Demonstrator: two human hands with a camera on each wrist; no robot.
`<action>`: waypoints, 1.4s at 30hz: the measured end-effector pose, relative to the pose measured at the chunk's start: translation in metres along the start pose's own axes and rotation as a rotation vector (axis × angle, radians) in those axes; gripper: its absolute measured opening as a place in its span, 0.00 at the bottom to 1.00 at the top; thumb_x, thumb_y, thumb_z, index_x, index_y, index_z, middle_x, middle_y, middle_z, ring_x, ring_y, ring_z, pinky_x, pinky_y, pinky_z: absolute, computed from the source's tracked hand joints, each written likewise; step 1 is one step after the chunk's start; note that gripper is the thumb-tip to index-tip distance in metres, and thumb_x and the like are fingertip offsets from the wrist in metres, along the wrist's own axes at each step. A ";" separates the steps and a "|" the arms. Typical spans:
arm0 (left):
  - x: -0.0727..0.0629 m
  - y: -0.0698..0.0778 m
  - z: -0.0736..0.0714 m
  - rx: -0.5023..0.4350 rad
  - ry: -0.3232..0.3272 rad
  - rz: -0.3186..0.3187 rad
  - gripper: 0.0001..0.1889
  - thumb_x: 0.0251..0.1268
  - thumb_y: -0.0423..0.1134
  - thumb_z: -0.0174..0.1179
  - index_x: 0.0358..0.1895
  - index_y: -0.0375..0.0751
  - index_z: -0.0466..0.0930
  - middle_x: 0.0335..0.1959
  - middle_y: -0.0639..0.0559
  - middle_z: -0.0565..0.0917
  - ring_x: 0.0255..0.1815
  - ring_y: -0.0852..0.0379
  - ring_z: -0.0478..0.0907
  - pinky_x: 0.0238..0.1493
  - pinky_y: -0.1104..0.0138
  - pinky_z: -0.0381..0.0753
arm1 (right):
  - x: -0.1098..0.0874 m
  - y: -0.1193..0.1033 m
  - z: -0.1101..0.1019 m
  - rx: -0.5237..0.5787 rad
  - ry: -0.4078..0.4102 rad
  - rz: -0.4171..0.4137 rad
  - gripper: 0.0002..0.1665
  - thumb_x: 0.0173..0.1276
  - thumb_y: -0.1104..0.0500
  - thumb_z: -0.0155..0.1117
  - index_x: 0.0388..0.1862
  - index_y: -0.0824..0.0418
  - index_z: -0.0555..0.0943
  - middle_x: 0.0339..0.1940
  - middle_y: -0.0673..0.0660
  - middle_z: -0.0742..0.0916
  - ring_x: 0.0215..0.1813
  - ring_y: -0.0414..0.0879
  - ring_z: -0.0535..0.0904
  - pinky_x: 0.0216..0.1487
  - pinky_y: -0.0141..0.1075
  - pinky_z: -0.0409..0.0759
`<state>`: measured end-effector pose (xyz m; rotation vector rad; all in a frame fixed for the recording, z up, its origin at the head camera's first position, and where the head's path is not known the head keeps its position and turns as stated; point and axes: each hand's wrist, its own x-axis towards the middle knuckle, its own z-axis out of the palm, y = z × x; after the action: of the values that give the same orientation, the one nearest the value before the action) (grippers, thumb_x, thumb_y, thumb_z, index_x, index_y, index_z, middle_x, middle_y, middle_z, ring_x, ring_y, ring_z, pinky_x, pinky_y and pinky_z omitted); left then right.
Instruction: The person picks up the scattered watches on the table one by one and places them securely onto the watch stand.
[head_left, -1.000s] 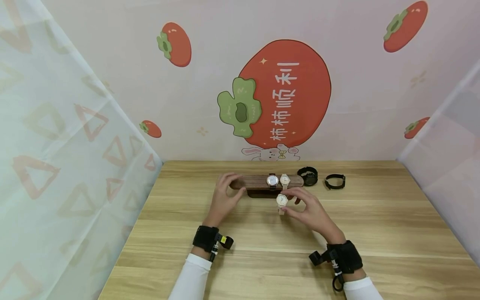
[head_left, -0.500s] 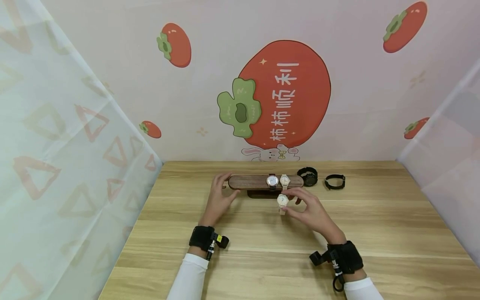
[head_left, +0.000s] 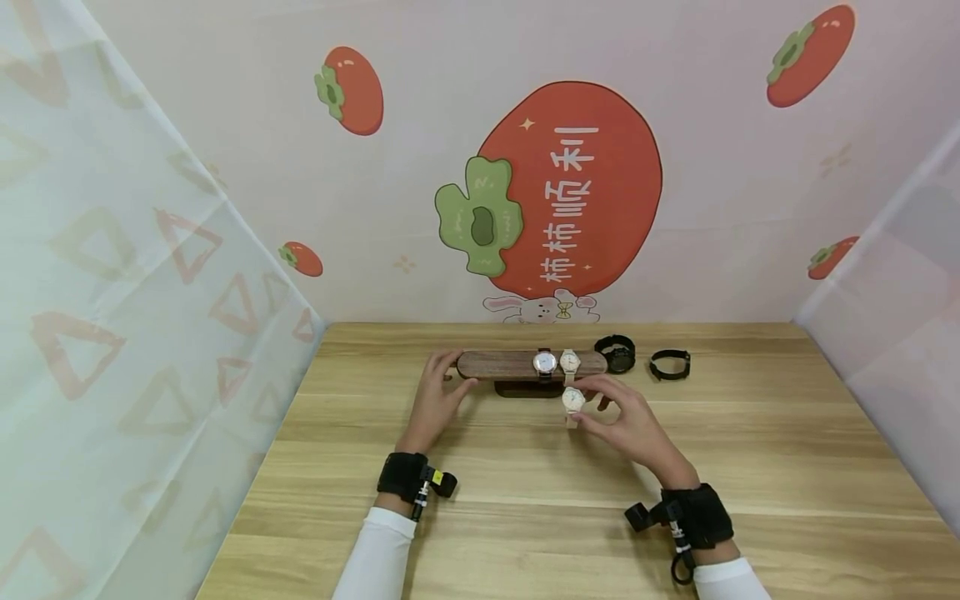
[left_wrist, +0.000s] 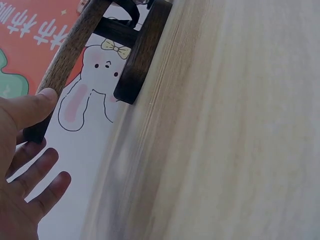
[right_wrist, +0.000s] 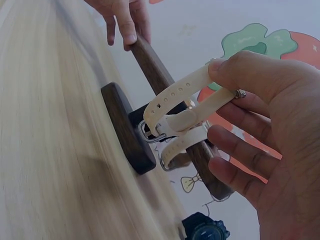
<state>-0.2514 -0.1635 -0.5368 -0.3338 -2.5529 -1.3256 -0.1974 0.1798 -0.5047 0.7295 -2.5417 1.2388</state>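
Head view first, and here is the right grip (head_left: 633, 425), a bare hand with thumb and index finger pinched on a cream-white wristwatch (head_left: 573, 400) with a round pale dial, holding it just on the person's side of a long, round-ended, dark-brown wooden bar (head_left: 495, 364), dial turned towards the person! Over at the bar's left end comes the left grip (head_left: 433, 408), bare too, arched round the wood, thumb on the near side, fingers on the far side. Two watches ride the bar side by side: a silver-rimmed round watch on a dark strap (head_left: 545, 362) and, to its right, a second cream-strapped watch (head_left: 570, 361). By the bar's right end sits a chunky black watch (head_left: 619, 358) on the pale wood-grain tabletop (head_left: 525, 533), a slim black band (head_left: 671, 365) further right. To the left wrist view: thumb pressed on the bar's tip, index finger at its end, other fingers spread clear, the dark wooden foot (left_wrist: 145, 55) beyond. And the right wrist view: the pinch is on the cream strap, the lower fingers off it, its metal buckle (right_wrist: 145, 131) showing in front of the bar
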 end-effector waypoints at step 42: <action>0.000 -0.001 0.000 -0.022 -0.009 -0.018 0.32 0.72 0.40 0.71 0.76 0.37 0.73 0.69 0.41 0.74 0.67 0.43 0.77 0.65 0.48 0.85 | -0.002 0.042 -0.040 -0.057 0.087 0.032 0.27 0.68 0.67 0.77 0.65 0.65 0.82 0.57 0.62 0.86 0.57 0.59 0.86 0.58 0.56 0.89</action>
<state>-0.2516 -0.1636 -0.5376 -0.3224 -2.5569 -1.3620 -0.2183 0.2342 -0.5088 0.6115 -2.5164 1.1762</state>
